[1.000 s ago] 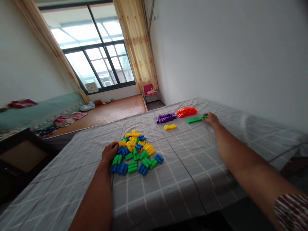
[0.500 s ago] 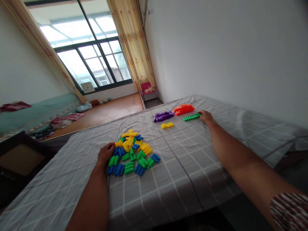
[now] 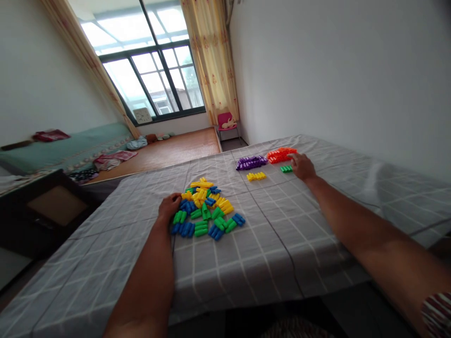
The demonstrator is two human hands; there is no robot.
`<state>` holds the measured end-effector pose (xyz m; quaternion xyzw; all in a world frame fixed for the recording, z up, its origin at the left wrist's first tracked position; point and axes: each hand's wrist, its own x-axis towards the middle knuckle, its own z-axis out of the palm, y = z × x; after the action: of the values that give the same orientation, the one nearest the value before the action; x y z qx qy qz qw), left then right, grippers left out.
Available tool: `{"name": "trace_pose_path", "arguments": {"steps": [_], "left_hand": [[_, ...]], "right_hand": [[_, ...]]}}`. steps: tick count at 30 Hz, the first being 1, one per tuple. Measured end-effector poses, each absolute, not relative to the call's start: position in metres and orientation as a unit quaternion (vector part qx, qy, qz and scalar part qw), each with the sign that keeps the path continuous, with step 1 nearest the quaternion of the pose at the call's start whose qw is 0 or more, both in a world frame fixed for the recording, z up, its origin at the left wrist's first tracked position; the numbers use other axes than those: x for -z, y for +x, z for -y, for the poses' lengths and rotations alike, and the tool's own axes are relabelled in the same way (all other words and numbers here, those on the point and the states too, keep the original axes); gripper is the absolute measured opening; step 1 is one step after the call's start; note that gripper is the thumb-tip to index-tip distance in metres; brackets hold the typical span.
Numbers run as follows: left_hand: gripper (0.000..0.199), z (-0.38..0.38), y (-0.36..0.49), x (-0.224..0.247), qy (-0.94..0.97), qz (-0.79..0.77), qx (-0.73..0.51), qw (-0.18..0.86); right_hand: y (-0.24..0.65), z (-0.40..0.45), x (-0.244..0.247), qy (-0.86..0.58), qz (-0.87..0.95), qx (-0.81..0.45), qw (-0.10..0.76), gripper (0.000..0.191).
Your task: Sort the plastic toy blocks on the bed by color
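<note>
The person's left hand (image 3: 169, 205) rests at the left edge of a loose pile of yellow, blue and green plastic tube-shaped pieces (image 3: 205, 213) on the grey checked cloth-covered tabletop (image 3: 243, 267); its fingers are curled, but whether they grip one cannot be told. The right hand (image 3: 304, 167) covers the right end of a short green plastic row (image 3: 285, 169), just before a bright orange plastic stack (image 3: 279, 155); its forefinger is extended, and any grasp is hidden.

Daylit window (image 3: 155, 77), yellow curtain (image 3: 211, 61), pale wall (image 3: 334, 70), pink chair (image 3: 224, 118) near corner.
</note>
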<state>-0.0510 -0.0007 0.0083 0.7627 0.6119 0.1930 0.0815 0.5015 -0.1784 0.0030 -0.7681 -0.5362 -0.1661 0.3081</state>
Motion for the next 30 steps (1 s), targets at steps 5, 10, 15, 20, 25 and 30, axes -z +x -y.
{"name": "trace_pose_path", "arguments": {"steps": [5,10,15,20,25,30], "left_hand": [[0.035,0.003,-0.049,-0.007,0.758,-0.616,-0.196,0.088],[0.036,0.005,-0.047,-0.006,0.761,-0.608,-0.205,0.099],[0.035,0.01,-0.045,-0.008,0.764,-0.602,-0.206,0.104],[0.034,0.012,-0.043,-0.011,0.761,-0.608,-0.205,0.097],[0.035,0.012,-0.043,-0.011,0.764,-0.604,-0.202,0.102],[0.035,0.009,-0.044,-0.009,0.76,-0.609,-0.203,0.099]], "right_hand": [[0.402,0.159,-0.017,-0.63,0.701,0.104,0.319,0.034],[0.281,0.163,-0.04,-0.427,0.857,-0.031,0.286,0.025],[0.22,0.179,-0.052,-0.311,0.929,-0.126,0.157,0.049],[0.227,0.164,-0.044,-0.363,0.902,-0.165,0.166,0.047],[0.235,0.15,-0.042,-0.462,0.854,-0.146,0.189,0.026],[0.23,0.147,-0.042,-0.487,0.859,-0.07,0.144,0.024]]}}
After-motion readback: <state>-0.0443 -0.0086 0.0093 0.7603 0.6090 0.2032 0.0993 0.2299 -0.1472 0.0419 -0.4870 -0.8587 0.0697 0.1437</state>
